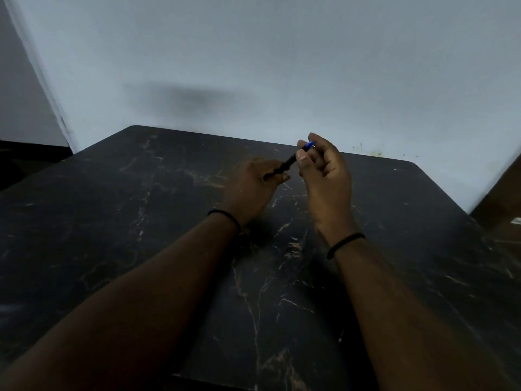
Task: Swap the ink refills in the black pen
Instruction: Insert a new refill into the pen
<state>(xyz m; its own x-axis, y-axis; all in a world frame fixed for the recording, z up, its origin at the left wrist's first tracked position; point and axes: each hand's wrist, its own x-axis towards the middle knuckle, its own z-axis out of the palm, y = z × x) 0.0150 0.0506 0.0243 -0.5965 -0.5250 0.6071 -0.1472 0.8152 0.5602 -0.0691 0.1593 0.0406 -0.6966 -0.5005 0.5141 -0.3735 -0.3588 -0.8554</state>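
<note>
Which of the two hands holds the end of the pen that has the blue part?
The right hand: its fingers pinch the black pen by its blue end, while the left hand grips the all-black end.

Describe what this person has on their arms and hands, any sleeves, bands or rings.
Both forearms are bare, with no sleeves in view. Each wrist carries a thin black band: one on the left wrist and one on the right wrist. No rings or gloves show on the left hand or right hand, though the picture is dim.
</note>
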